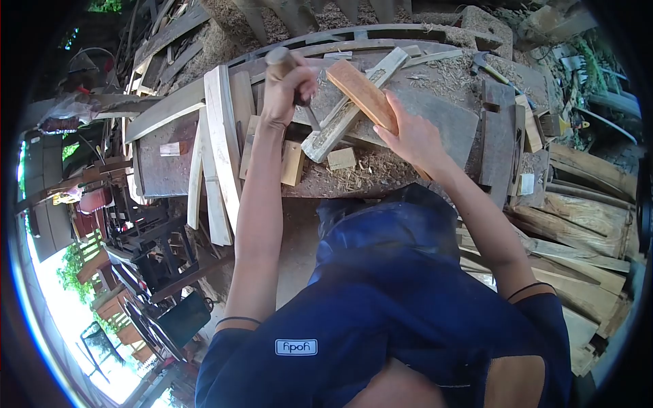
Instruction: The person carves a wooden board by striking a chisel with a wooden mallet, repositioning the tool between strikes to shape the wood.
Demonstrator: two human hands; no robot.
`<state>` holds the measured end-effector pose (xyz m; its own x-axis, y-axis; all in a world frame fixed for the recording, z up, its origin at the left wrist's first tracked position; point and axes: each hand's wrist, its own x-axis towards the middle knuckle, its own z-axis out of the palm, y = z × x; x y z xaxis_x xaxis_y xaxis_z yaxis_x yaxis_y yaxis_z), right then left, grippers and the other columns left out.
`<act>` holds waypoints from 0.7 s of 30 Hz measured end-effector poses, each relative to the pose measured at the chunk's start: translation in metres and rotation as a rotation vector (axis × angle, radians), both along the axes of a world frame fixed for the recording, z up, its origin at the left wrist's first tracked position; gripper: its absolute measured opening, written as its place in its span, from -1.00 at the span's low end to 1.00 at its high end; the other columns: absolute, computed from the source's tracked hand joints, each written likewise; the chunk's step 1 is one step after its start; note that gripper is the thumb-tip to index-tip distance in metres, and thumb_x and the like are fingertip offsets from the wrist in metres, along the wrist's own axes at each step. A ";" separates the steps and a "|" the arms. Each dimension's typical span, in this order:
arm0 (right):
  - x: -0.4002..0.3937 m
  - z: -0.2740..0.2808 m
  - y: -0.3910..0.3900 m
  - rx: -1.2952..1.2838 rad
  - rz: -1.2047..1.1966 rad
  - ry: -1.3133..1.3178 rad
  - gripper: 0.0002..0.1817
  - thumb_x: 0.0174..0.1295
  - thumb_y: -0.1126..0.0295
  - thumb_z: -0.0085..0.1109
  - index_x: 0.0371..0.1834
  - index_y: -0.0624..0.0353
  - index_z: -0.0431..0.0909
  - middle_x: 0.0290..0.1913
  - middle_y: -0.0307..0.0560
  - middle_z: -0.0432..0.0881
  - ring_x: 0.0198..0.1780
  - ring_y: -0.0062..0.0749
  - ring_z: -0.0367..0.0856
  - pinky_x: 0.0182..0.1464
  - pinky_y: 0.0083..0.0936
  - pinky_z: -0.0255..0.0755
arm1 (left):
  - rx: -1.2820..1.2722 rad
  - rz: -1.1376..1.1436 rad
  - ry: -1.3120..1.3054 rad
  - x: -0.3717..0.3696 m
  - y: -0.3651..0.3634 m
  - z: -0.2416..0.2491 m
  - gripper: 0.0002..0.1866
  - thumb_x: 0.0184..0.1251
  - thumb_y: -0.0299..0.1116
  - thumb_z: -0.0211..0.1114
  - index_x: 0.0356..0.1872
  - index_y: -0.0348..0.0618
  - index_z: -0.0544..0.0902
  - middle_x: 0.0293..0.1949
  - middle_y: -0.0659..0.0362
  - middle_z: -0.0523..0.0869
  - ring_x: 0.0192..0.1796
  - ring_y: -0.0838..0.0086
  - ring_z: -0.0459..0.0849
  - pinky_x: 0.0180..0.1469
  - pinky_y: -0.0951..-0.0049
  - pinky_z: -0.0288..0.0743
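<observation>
My left hand [294, 88] is closed around a chisel [280, 62], its wooden handle standing above the fist. The chisel's metal blade slants down to a pale wooden bar [328, 138] with a recess cut along its face. Gripped in my right hand [416, 139] is a flat reddish-brown wooden block [360, 94], held slantwise above the bar and hiding part of it. Small wood offcuts [341, 159] and shavings [374, 170] lie near the bar's lower end.
The bar lies on a worn workbench [445, 122]. Long boards [221, 129] lean across its left side. A hammer [480, 62] rests at the far right. Stacked timber [578, 224] stands to the right, a dark machine [149, 238] to the left.
</observation>
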<state>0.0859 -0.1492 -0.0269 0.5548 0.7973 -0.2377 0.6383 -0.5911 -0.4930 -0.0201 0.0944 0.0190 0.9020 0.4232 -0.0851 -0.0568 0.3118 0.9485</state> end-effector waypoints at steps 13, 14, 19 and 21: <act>-0.001 0.004 0.002 -0.009 -0.005 -0.011 -0.14 0.29 -0.08 0.18 0.58 -0.10 0.03 -0.34 0.23 0.72 -0.27 0.25 0.72 -0.14 0.06 0.58 | 1.365 -0.062 0.947 -0.078 -0.066 -0.047 -0.31 0.02 0.07 0.53 0.19 -0.03 0.63 -0.15 0.09 0.80 0.02 0.16 0.76 0.06 0.15 0.60; -0.002 0.005 0.002 -0.032 -0.006 0.001 -0.14 0.28 -0.08 0.18 0.57 -0.11 0.03 -0.30 0.27 0.72 -0.24 0.27 0.71 -0.12 0.06 0.57 | 1.307 -0.055 1.000 -0.082 -0.071 -0.056 -0.26 0.00 0.09 0.52 0.23 0.00 0.60 -0.09 0.07 0.79 0.04 0.10 0.74 0.09 0.11 0.59; 0.007 0.004 -0.004 0.145 -0.073 0.178 -0.14 0.26 -0.09 0.20 0.55 -0.05 0.09 -0.16 0.39 0.70 -0.10 0.33 0.69 -0.01 0.05 0.55 | 1.252 -0.066 0.898 -0.096 -0.058 -0.056 -0.17 0.04 0.10 0.50 0.32 -0.07 0.49 -0.01 -0.01 0.73 -0.21 0.20 0.79 -0.15 0.24 0.65; 0.011 0.015 -0.008 0.232 -0.099 0.260 -0.14 0.27 -0.10 0.20 0.56 -0.04 0.08 -0.11 0.41 0.69 -0.05 0.36 0.67 0.03 0.05 0.53 | 0.391 -0.342 0.800 -0.099 -0.040 -0.041 -0.28 0.16 0.02 0.42 0.26 -0.20 0.47 -0.19 0.04 0.72 -0.52 0.51 0.66 -0.55 0.54 0.47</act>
<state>0.0967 -0.1576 -0.0115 0.5765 0.7922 -0.2002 0.4197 -0.4973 -0.7593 -0.1190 0.0540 -0.0216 0.7178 0.2766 -0.6389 0.6896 -0.1562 0.7071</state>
